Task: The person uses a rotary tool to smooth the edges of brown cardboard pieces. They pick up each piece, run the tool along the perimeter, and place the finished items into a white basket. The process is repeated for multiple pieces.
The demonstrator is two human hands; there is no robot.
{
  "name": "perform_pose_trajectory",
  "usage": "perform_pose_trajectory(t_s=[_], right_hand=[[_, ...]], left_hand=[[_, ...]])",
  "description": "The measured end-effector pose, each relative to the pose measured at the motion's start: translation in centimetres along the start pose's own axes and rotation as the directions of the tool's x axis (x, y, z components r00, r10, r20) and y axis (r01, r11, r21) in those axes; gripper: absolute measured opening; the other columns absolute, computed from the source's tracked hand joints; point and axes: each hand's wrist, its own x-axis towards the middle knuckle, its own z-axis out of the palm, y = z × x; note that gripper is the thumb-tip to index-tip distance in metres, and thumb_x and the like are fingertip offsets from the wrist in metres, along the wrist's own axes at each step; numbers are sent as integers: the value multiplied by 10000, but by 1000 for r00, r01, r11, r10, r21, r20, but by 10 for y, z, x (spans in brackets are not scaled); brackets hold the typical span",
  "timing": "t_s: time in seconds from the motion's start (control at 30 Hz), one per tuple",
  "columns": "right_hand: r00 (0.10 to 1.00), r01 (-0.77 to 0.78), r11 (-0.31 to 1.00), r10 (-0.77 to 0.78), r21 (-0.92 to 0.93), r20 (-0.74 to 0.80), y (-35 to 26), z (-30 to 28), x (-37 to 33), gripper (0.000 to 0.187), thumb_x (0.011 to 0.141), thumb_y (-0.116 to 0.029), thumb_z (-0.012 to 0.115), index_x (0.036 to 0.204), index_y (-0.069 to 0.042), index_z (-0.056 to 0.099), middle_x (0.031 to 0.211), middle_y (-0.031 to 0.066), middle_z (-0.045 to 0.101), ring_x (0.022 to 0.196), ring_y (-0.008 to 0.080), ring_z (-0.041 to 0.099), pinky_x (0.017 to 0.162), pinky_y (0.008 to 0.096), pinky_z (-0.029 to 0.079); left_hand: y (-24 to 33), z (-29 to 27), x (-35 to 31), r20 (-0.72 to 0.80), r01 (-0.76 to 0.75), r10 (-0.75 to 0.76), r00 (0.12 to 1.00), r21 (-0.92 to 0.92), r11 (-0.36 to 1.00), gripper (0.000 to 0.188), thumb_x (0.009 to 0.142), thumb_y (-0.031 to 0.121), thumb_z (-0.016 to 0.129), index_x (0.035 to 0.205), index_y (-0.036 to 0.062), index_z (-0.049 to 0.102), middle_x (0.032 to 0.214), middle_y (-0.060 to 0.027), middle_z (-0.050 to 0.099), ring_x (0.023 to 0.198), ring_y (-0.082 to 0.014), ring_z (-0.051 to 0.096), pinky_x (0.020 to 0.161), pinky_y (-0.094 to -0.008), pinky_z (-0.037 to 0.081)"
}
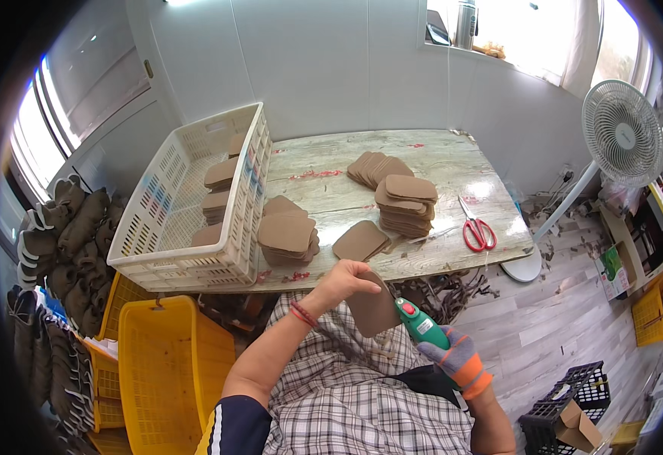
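My bare left hand (344, 281) pinches a flat brown piece with rounded corners (374, 314) by its upper edge, over my lap at the table's near edge. In my right hand (454, 359), which wears a grey and orange glove, is a green handheld electric cutter (422, 324) with a red button. Its head meets the right edge of the brown piece; the blade is hidden. Just beyond my left hand lies a small pile of similar pieces (360, 240). Taller stacks stand to the left (287, 233) and right (406, 199), with a fanned pile (377, 168) behind.
Red-handled scissors (479, 233) lie on the table (312, 152) at right. A white plastic crate (187, 262) holding brown stacks sits at left, above a yellow bin (157, 356). Brown scraps (452, 297) lie below the table edge. A fan (622, 135) and black crate (566, 398) are at right.
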Motion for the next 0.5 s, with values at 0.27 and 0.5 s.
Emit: perform_pose_trajectory(t_s=[0.27, 0.5], right_hand=[[1000, -10, 999, 10, 33, -14, -6, 2, 0, 521, 753, -340, 783, 1094, 6, 593, 727, 14, 616, 550, 54, 517, 481, 218, 421], [1000, -2, 1000, 1, 27, 11, -9, 2, 5, 521, 747, -335, 788, 1090, 6, 594, 724, 12, 610, 548, 55, 516, 481, 217, 424]], left_hand=[[-2, 9, 3, 59, 39, -42, 997, 51, 998, 127, 737, 29, 733, 851, 21, 677, 787, 1, 664, 698, -63, 585, 664, -225, 472], [11, 16, 0, 147, 64, -103, 984, 253, 965, 161, 731, 33, 738, 881, 29, 680, 783, 24, 659, 711, -49, 569, 678, -208, 456]])
